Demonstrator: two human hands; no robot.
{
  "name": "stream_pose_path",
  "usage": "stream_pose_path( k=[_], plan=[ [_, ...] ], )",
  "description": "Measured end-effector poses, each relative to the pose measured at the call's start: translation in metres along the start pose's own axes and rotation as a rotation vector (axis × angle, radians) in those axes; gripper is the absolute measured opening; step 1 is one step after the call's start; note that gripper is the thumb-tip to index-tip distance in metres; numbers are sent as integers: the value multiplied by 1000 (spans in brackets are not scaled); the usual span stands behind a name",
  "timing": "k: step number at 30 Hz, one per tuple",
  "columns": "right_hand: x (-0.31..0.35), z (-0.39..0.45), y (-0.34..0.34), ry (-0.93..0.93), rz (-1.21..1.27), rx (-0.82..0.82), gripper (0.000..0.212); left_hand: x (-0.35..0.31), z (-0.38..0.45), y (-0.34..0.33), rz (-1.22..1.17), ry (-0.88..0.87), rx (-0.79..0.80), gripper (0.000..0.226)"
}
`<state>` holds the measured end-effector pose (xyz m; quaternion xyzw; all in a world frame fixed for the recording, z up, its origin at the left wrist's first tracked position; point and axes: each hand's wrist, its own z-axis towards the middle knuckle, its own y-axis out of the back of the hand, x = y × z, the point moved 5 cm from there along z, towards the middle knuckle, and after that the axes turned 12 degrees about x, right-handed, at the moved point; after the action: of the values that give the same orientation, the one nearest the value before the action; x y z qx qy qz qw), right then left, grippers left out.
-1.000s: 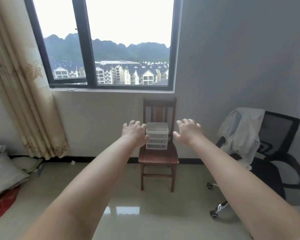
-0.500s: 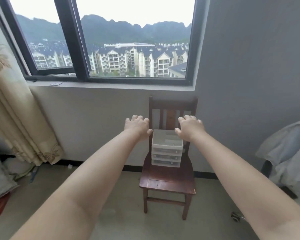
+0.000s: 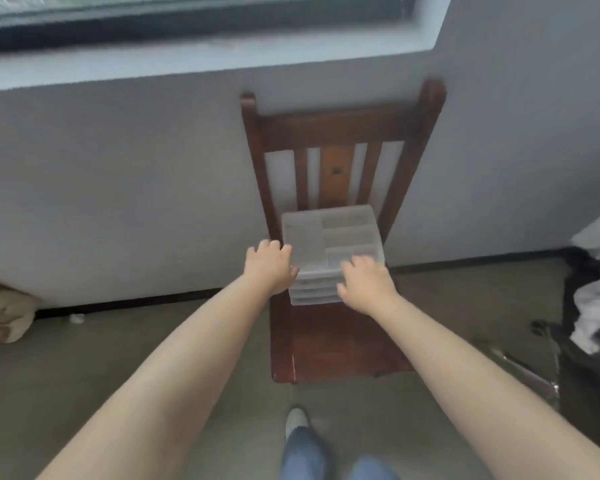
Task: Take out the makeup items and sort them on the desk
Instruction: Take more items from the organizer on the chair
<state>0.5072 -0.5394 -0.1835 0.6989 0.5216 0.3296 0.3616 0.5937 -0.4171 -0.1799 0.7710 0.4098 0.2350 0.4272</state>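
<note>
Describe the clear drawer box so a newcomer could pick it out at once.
Under the window a dark wooden chair stands against the grey wall. At the back of its seat sits the drawer box, between the left hand and right hand. It is the only translucent plastic thing there, with stacked shallow drawers.

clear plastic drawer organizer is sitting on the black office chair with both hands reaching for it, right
Not quite. In the head view the clear plastic drawer organizer sits on the dark brown wooden slat-back chair, not the office chair. Both hands, left and right, do reach for it.
</note>
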Motion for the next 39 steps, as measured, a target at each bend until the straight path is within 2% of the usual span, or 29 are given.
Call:
stream_pose_path(
  k=[5, 8, 11, 15, 17, 20, 24, 27, 29, 33, 39],
  plan=[
    [-10, 76, -89, -61, 140, 197, 40, 9, 79, -55, -8, -72, 6, 51],
    [-17, 109, -133, -138, 450, 209, 41, 6, 107, -83, -33, -189, -151, 49],
    [-29, 137, -160, -362, 1069, 86, 35, 3, 126, -111, 14, -301, -248, 48],
    [-26, 170, -186, -606, 2246, -166, 18, 3, 139, -133, 57, -399, -417, 38],
    [-25, 175, -192, -654, 2529, -247, 19, 6, 142, -140, 46, -410, -472, 35],
    [-19, 172, -198, -604, 2626, -210, 17, 8, 144, -144, 26, -428, -549, 31],
    [-10, 175, -199, -540, 2643, -116, 17, 7, 143, -148, 2, -441, -611, 28],
    [-8, 177, -208, -561, 2599, -59, 18, 6, 143, -146, -12, -435, -624, 28],
    [-13, 179, -214, -589, 2594, -82, 18, 6, 142, -144, -25, -447, -631, 27],
    [-26, 187, -210, -513, 2709, -177, 22, 5, 144, -144, -41, -461, -613, 26],
    [-30, 173, -225, -519, 2693, -131, 17, 6, 146, -149, -20, -465, -602, 27]
  ],
)
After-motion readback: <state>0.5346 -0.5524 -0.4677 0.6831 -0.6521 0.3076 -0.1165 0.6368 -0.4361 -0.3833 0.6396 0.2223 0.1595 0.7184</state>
